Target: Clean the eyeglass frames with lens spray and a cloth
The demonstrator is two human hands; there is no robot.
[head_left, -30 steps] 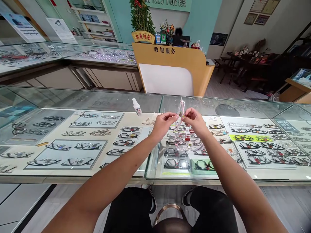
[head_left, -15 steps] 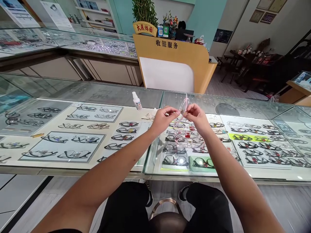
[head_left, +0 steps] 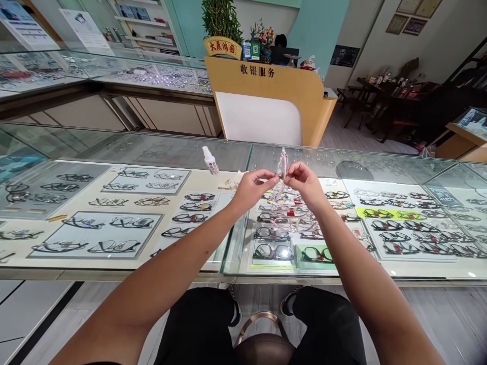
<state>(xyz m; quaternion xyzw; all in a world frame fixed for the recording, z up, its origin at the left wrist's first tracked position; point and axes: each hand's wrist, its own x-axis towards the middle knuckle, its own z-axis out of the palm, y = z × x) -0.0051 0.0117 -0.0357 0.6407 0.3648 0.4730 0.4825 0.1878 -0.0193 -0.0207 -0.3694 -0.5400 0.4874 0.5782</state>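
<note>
A pair of clear pinkish eyeglasses (head_left: 282, 165) is held up on edge above the glass counter (head_left: 236, 243). My left hand (head_left: 254, 188) pinches it from the left between thumb and forefinger. From the other side my right hand (head_left: 305, 185) is closed on the same eyeglasses, its fingertips close to the left ones. Whatever else may be between the right fingers is too small to make out. Left of the hands, a white spray bottle (head_left: 210, 160) stands on the counter, and a crumpled pale cloth (head_left: 233, 182) lies just behind my left hand.
Rows of eyeglass frames (head_left: 273, 234) lie under the glass, with more on a grey tray (head_left: 99, 237) to the left. Beyond stands a wooden cashier desk (head_left: 262, 81), a person (head_left: 280, 48) behind it. A round stool (head_left: 264, 347) is between my legs.
The eyeglasses have turned to be seen more edge-on between my hands. Both hands keep their pinch on them. The view has shifted slightly.
</note>
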